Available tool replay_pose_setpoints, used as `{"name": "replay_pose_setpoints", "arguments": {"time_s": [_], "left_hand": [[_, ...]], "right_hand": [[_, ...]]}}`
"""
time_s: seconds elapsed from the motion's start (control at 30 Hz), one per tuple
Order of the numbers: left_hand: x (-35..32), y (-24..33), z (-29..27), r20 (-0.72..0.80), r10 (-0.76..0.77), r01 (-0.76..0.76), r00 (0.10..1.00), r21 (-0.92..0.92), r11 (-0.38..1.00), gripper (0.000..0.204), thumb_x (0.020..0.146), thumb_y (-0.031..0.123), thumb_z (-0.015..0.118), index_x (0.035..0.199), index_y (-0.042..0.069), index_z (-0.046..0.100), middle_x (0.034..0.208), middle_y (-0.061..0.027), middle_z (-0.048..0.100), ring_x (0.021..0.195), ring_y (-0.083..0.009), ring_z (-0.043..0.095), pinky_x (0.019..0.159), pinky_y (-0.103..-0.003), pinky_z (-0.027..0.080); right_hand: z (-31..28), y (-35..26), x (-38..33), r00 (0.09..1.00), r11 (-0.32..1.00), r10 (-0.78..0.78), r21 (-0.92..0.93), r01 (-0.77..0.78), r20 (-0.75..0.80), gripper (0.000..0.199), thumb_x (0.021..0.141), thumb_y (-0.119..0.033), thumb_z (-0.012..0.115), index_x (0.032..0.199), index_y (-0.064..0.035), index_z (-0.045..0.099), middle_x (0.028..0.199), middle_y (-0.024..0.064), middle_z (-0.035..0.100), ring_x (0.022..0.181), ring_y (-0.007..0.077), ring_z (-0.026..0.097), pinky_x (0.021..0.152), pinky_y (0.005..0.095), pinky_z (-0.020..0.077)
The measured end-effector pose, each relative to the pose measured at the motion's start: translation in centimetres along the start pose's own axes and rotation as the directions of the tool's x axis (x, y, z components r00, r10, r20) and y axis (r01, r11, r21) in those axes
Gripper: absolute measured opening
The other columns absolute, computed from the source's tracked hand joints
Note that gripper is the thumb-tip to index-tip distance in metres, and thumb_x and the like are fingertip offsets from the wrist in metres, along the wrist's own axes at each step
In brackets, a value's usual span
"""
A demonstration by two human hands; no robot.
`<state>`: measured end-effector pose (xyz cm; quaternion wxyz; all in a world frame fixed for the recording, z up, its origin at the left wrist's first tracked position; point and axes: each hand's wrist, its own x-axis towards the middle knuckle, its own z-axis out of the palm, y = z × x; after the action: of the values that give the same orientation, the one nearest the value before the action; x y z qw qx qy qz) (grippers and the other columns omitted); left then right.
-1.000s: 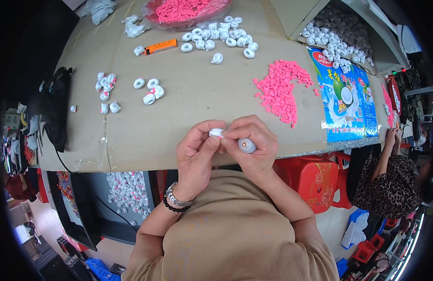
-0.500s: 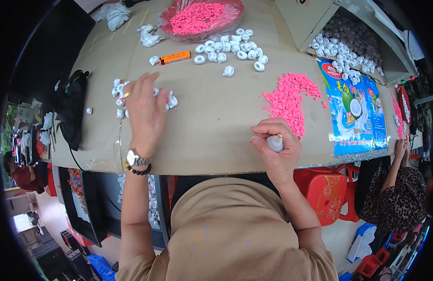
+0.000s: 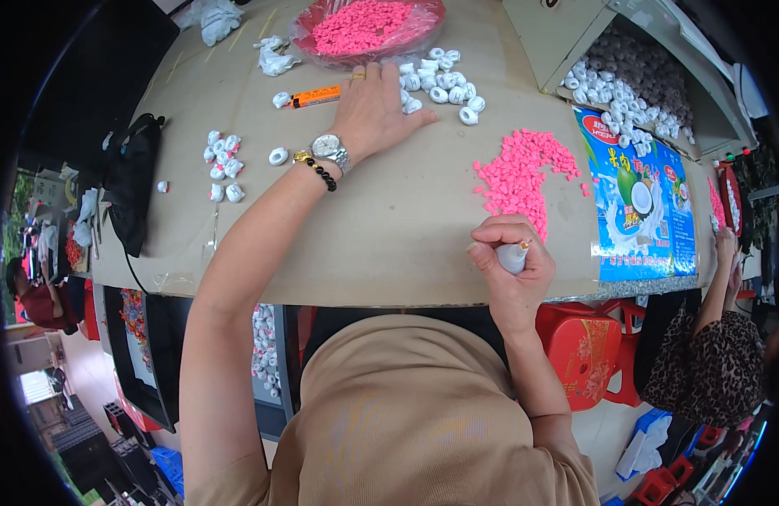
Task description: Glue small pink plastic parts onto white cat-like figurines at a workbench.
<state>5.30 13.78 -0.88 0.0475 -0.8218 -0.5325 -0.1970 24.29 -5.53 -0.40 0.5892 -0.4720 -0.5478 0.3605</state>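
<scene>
The white part (image 3: 512, 255) sits in the right hand (image 3: 509, 268), right at the near edge of the worktop (image 3: 389, 228), fingers curled close round it and thumb pressed on top, so only its pale end shows. A tiny pink speck shows at its tip, though it is too small to say whether it is a pellet. The hand is parked just near of the loose pink pellets (image 3: 520, 173), a short hop from that supply.

Out at the far side, the left hand (image 3: 374, 105) lies flat and open, palm down, fingers spread onto the heap of white rings (image 3: 436, 80). It holds nothing that I can see; the fingertips touch the near rings, which looks like picking one out. A watch (image 3: 329, 148) and a dark bead bracelet sit on that wrist.

Just left of it lies an orange marker (image 3: 315, 96). Beyond, a red bag of pink pellets (image 3: 368, 24) stands open at the far edge. A smaller cluster of white pieces (image 3: 221, 160) is set apart on the left, probably sorted away from the raw heap. On the right, a carton (image 3: 625, 72) full of more white rings, and a blue printed sheet (image 3: 638, 198) spread beside it.
</scene>
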Motion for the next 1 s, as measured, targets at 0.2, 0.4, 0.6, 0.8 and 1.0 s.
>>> {"name": "replay_pose_setpoints", "arguments": {"time_s": [0.2,0.4,0.6,0.8,1.0], "left_hand": [[-1.6,2.1,-1.2,0.067,0.059,-0.059,0.996,0.003,0.998,0.048,0.081,0.039,0.060,0.112,0.004,0.050,0.098,-0.0174,0.054,0.096,-0.0350,0.051,0.077,-0.047,0.044],[-5.5,4.6,-2.3,0.064,0.128,-0.126,0.990,-0.034,0.991,0.033,0.081,0.027,0.060,0.110,0.012,0.055,0.093,-0.0140,0.054,0.093,-0.0334,0.053,0.066,-0.046,0.050],[-7.8,4.8,-2.5,0.072,0.198,-0.193,0.977,-0.077,0.978,0.027,0.082,0.019,0.060,0.108,0.014,0.058,0.087,-0.0104,0.056,0.081,-0.0293,0.057,0.060,-0.043,0.052],[-9.5,5.2,-4.9,0.335,-0.133,0.358,0.933,-0.901,0.243,0.029,0.089,0.020,0.053,0.117,0.011,0.056,0.090,-0.0074,0.061,0.065,-0.0202,0.054,0.046,-0.027,0.043],[-13.8,7.8,-5.6,0.610,0.143,0.403,0.779,-0.313,-0.860,0.049,0.092,0.027,0.045,0.137,0.009,0.041,0.096,-0.0111,0.062,0.060,-0.0181,0.053,0.039,-0.023,0.037]], "right_hand": [[0.0,-0.2,0.1,1.000,1.000,-0.026,0.008,0.026,0.010,0.019,0.069,0.010,0.069,0.084,-0.0024,0.064,0.083,0.0048,0.061,0.075,0.0131,0.057,0.067,0.0257,0.0447],[-0.1,-0.2,-0.2,0.998,0.999,-0.046,0.002,0.046,0.034,0.018,0.070,0.009,0.069,0.083,-0.0022,0.064,0.083,0.0046,0.061,0.076,0.0131,0.057,0.067,0.0257,0.0447],[-0.2,-0.1,-0.5,0.999,1.000,0.011,0.027,-0.012,0.032,0.018,0.071,0.009,0.069,0.084,-0.0017,0.063,0.084,0.0048,0.061,0.077,0.0120,0.057,0.068,0.0247,0.0450],[-0.6,-0.1,-0.4,0.995,0.994,0.096,0.055,-0.096,-0.003,0.018,0.072,0.007,0.068,0.087,-0.0016,0.064,0.088,0.0048,0.061,0.080,0.0121,0.057,0.072,0.0245,0.0454],[0.3,-1.3,0.4,0.993,0.995,0.099,0.013,-0.100,0.065,0.023,0.070,0.004,0.069,0.092,-0.0018,0.065,0.093,0.0064,0.061,0.085,0.0153,0.058,0.077,0.0281,0.0463]]}}
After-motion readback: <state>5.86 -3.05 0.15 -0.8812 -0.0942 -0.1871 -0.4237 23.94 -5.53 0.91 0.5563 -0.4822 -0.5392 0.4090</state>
